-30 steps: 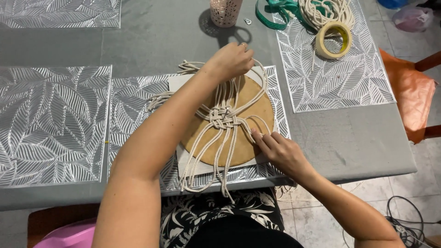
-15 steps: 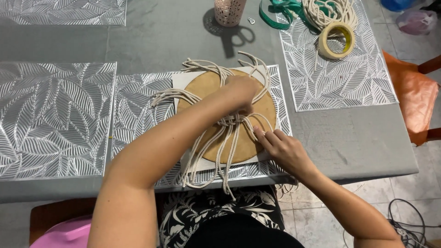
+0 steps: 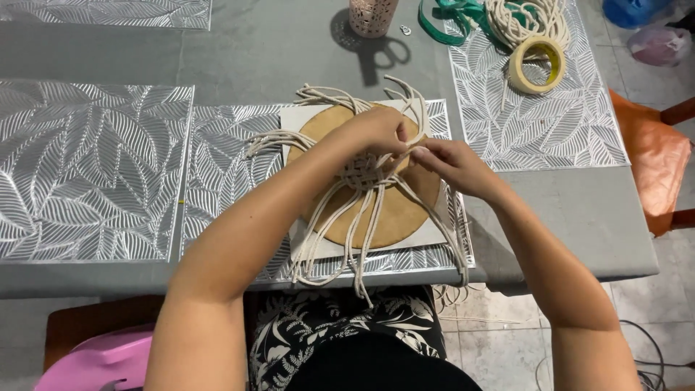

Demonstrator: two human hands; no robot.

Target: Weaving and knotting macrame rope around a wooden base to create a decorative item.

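Gripping the cream cords (image 3: 362, 217) above the woven knot (image 3: 362, 174), the left hand (image 3: 380, 130) and right hand (image 3: 449, 161) meet fingertip to fingertip, each with fingers pinched narrow on a strand. The knot lies just below the fingers, on a round brown board (image 3: 402, 210) set over a white sheet (image 3: 434, 235). Loose cord ends fan out beyond the fingertips and trail past the near table edge toward the lap. Risk: uneven pull between the two hands would likely distort the knot or drag it off centre, since nothing visible pins the cords down. A strand slipping from either pinch could loosen the weave. The hanging ends may snag on the table edge. The board itself could slide on the sheet under a sideways tug. Work rests on a silver leaf-pattern placemat (image 3: 217, 159) over a grey table (image 3: 260, 51). Well beyond the fingers stand a pink cup (image 3: 373, 14), a tape roll (image 3: 536, 64) and a cord bundle (image 3: 525, 18). An orange chair (image 3: 655, 163) stands on the right; the floor is tiled.
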